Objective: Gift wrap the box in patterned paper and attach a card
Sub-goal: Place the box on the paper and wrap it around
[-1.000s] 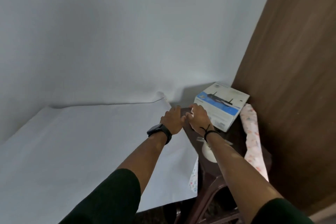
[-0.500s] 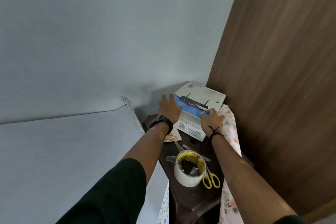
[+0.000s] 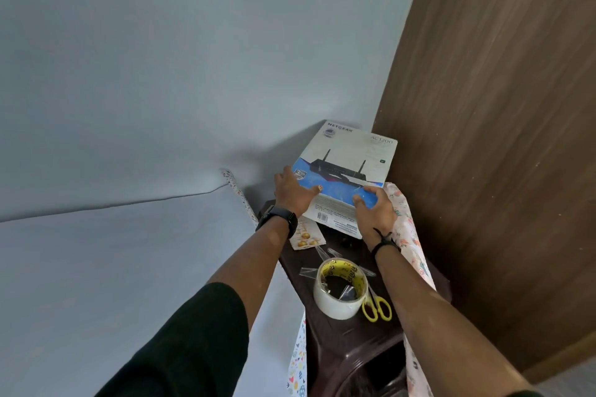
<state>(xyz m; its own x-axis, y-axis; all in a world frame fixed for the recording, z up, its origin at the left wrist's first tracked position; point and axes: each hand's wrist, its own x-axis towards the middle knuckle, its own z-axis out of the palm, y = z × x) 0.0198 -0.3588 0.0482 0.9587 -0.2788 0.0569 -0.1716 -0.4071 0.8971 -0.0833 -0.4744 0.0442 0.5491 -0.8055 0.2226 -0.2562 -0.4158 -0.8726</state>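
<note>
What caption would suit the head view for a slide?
Both hands, left hand and right hand, grip a router box above tape roll and scissors.

white and blue box; yellow-handled scissors; yellow-cored clear tape roll; dark brown stool; floral pink-white paper roll at right; card with gold dots.

A dark brown stool carries a tape roll, yellow scissors, a card and the box.

We cannot read the fine print beside the barcode on the box; the scissors' blades hide behind the tape roll.
</note>
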